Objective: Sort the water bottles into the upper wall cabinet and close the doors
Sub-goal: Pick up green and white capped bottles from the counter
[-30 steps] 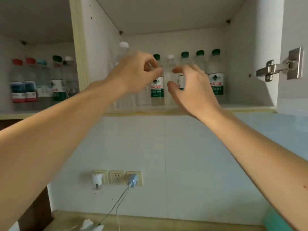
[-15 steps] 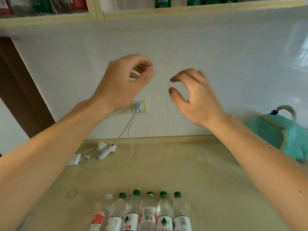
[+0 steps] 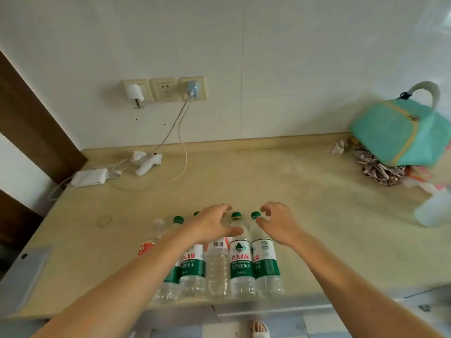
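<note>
Green caps top most of the bottles (image 3: pixel 240 262) that stand in a row at the near edge of the counter (image 3: pixel 317 191). They stand upright and close together, side by side. Most have green and white labels. One in the middle has clear ribbed sides. The one at the far left has a pale cap and a red label, and an arm hides part of it.

Both hands reach down over the row. The left hand (image 3: pixel 210 225) is over the middle bottles, with its fingers spread and a little bent and its thumb sticking out to the right. It holds nothing. The right hand (image 3: pixel 280 225) is just beside the bottle at the right end. Its fingers are bent near that bottle's green cap, but I cannot tell if they touch it. It has no grip on anything yet.

On the wall behind are three sockets (image 3: pixel 164 89). A white cable (image 3: pixel 181 132) hangs from one down to the counter. A white box (image 3: pixel 89 177) lies at the back left. A teal bag (image 3: pixel 400 132) sits at the far right on some crumpled things. A foot in a white slipper (image 3: pixel 260 329) shows on the floor below.
</note>
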